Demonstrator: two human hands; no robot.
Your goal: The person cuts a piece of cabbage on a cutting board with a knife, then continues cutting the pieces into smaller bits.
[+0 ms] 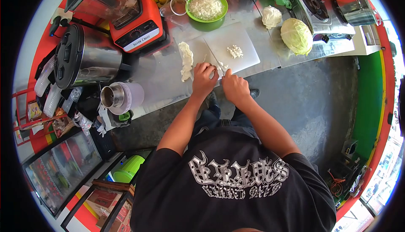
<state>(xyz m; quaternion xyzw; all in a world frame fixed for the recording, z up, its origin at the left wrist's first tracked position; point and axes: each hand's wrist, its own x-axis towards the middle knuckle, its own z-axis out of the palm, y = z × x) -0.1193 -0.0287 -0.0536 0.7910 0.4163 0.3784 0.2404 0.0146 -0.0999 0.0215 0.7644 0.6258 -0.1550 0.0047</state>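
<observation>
On the white cutting board (247, 61) at the counter's front edge, both my hands are close together. My left hand (204, 79) has its fingers bent and pressed together over small white food pieces (222, 66) at the board's near side. My right hand (236, 87) is a fist beside it, closed around a knife that is mostly hidden; a thin dark line runs from there up across the board. A small heap of chopped white bits (235, 51) lies farther back on the board. Left of it, a long crumpled off-white piece (185, 61) rests along the board's edge.
Behind the board stands a green bowl (206, 23) of shredded white food. A cabbage (296, 36) and a crumpled white lump (271, 17) sit right, by a gas stove (316, 6). To the left are a red blender (137, 29), a large steel pot (93, 56) and a steel-mouthed container (113, 96).
</observation>
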